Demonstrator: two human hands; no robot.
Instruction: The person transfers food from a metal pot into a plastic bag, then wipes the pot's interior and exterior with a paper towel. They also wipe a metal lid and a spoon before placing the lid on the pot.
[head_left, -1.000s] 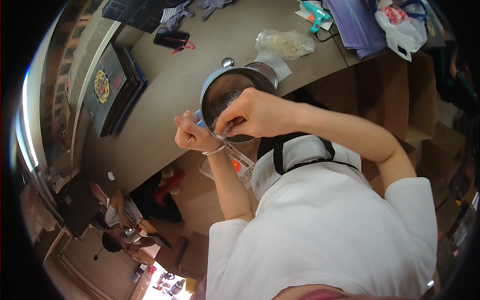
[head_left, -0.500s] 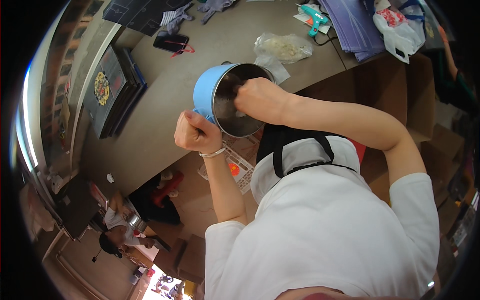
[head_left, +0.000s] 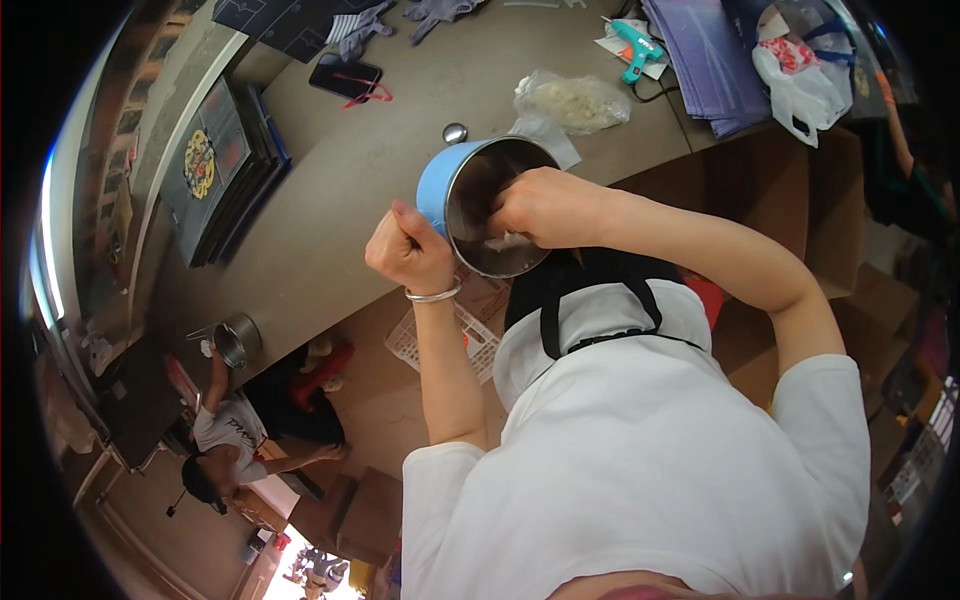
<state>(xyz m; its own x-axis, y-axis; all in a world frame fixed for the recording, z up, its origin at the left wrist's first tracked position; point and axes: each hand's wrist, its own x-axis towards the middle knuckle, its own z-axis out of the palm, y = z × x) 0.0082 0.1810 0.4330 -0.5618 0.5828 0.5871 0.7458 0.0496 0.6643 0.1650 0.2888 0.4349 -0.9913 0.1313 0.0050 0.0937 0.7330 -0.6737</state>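
Note:
My left hand (head_left: 410, 248) is closed at the side of a light-blue pot (head_left: 435, 190), where its handle is. The pot is tipped, its steel-lined mouth turned toward me and to the right. Inside the mouth is my right hand (head_left: 548, 207), fingers curled against the inner wall. A small white wad (head_left: 508, 241) shows beneath those fingers; it looks like cloth or tissue, but most of it is hidden. Behind the pot a small round silver piece (head_left: 455, 133) lies on the grey table (head_left: 330, 200).
Beyond the pot lie a clear plastic bag (head_left: 575, 102), a teal glue gun (head_left: 638, 50), a phone (head_left: 345, 80) and grey gloves (head_left: 360, 30). Dark flat boards (head_left: 215, 165) are stacked at left. A co-worker (head_left: 230, 435) holds a steel pot (head_left: 237, 340) at the table. Cardboard boxes (head_left: 770, 190) stand right.
The blue pot and both hands have shifted slightly right, uncovering the round silver piece. The white wad shows more. The co-worker's steel pot has moved up to the table edge.

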